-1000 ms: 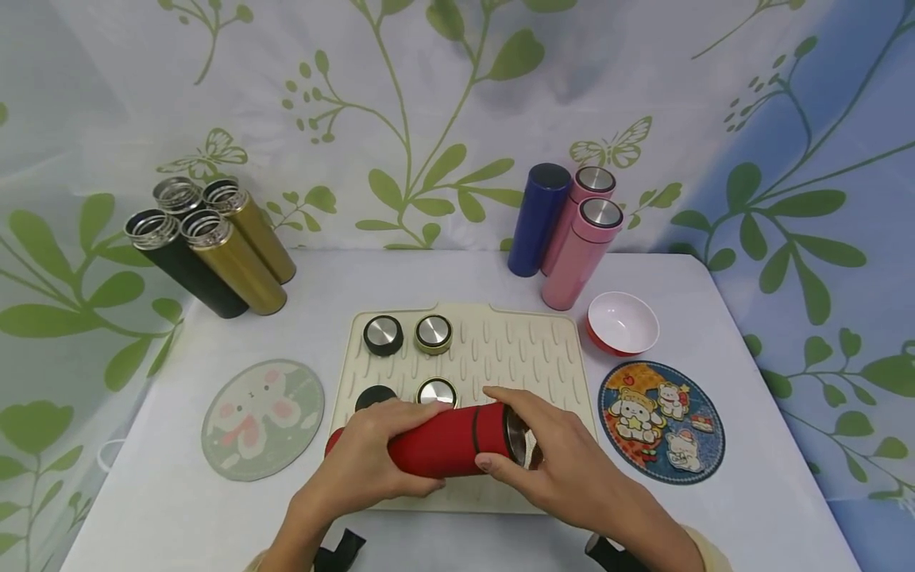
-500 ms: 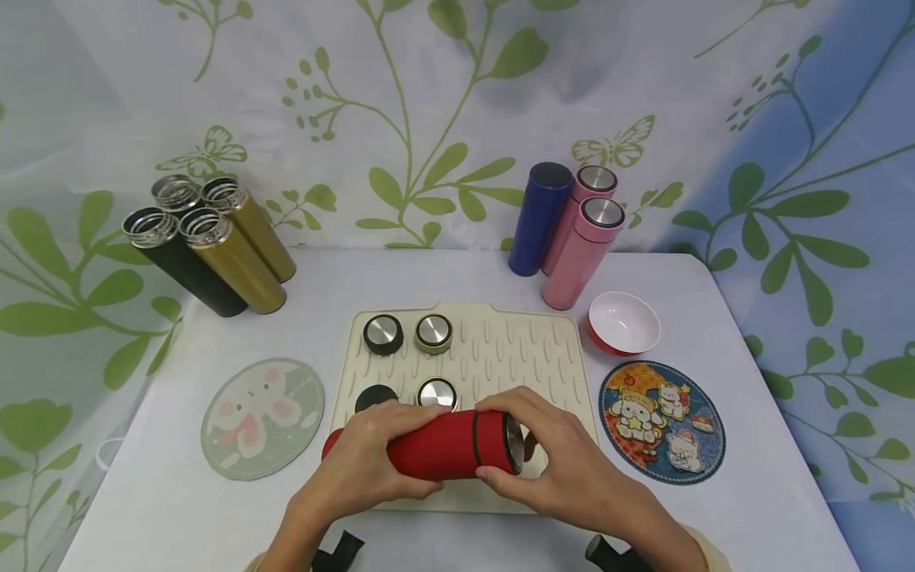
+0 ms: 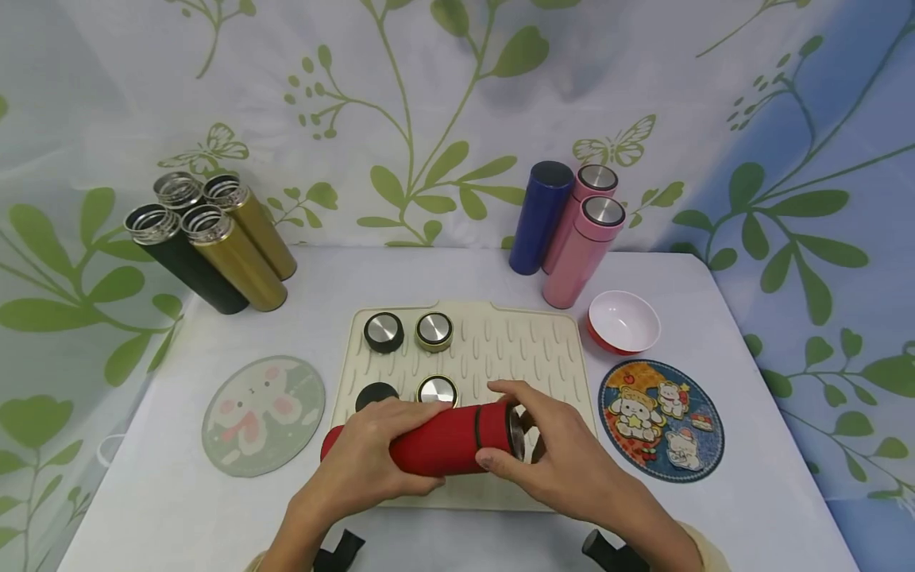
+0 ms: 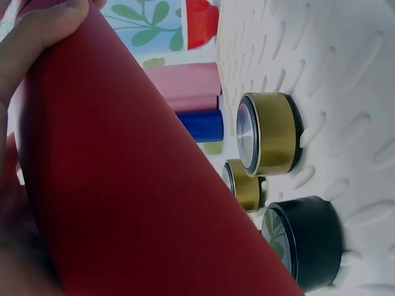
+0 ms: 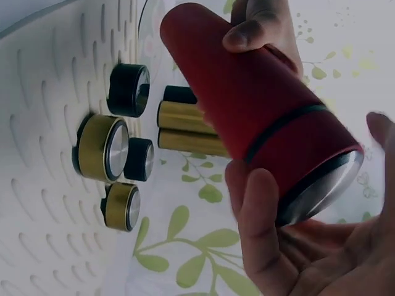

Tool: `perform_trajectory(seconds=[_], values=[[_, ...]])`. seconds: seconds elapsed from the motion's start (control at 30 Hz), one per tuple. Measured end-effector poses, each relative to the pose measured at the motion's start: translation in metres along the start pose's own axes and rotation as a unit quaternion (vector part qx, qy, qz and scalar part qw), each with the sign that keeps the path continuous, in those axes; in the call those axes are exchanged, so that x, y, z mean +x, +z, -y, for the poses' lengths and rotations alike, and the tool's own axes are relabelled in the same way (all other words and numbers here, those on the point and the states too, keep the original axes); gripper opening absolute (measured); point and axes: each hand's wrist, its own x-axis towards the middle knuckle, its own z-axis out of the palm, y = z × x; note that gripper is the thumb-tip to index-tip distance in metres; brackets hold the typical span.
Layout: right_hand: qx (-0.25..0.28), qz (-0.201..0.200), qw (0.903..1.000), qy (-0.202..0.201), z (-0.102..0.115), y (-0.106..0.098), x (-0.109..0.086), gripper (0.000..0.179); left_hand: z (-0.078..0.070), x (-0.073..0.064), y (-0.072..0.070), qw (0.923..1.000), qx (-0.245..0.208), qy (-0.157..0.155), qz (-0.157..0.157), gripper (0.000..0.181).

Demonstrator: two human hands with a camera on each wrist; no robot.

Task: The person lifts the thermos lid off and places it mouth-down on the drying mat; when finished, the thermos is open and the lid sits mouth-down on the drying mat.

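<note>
A red thermos [image 3: 446,441] lies nearly level in my left hand [image 3: 368,445], which grips its body. The red lid [image 3: 495,427], with a dark seam and steel top, points right. My right hand [image 3: 550,445] is curled round this lid; fingertips [image 5: 262,188] lie against it in the right wrist view, while one digit stands off. Beneath is a cream drying mat [image 3: 529,349]. On it are a front gold lid [image 3: 437,391], a back gold lid [image 3: 434,330], a back black lid [image 3: 384,331] and a front black lid [image 3: 375,395], partly hidden by my left hand.
Gold [image 3: 246,266] and dark green [image 3: 193,266] bottles stand uncapped at back left. A blue bottle [image 3: 539,218] and pink bottles [image 3: 582,254] stand back right. A red-and-white bowl [image 3: 623,321], a rabbit placemat [image 3: 263,417] and a cartoon placemat [image 3: 661,421] lie around the mat.
The right hand's finger closed down onto the lid half a second ago and is lifted off its top edge now. My left hand keeps its grip, and the thermos barely shifts.
</note>
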Motion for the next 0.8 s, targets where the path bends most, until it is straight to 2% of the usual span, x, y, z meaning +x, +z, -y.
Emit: perform_trajectory(seconds=[0.1, 0.2, 0.3, 0.37, 0.53, 0.8], values=[[-0.008, 0.007, 0.9993, 0.036, 0.0009, 0.0007, 0.0019, 0.048, -0.001, -0.0002, 0.0008, 0.9995, 0.03, 0.005, -0.003, 0.077], [-0.003, 0.002, 0.9995, 0.031, 0.0004, 0.0014, 0.0016, 0.041, -0.0011, 0.0001, 0.0014, 0.9992, 0.037, 0.012, -0.002, 0.076], [0.001, -0.012, 0.9999, -0.001, -0.0003, 0.0014, 0.0004, 0.043, -0.0009, 0.0005, 0.0012, 0.9996, 0.028, 0.01, 0.001, 0.077], [0.006, -0.012, 0.9992, -0.036, -0.0006, 0.0008, 0.0003, 0.047, -0.0006, 0.0004, 0.0008, 0.9999, 0.015, 0.007, 0.002, 0.077], [0.023, 0.01, 0.9929, -0.116, 0.0, -0.0015, 0.001, 0.057, 0.0005, 0.0002, -0.0006, 0.9998, -0.021, 0.004, 0.004, 0.077], [0.006, 0.022, 0.9878, -0.154, -0.0009, -0.0027, -0.0013, 0.068, 0.0, 0.0003, -0.0011, 0.9986, -0.052, 0.001, 0.012, 0.076]])
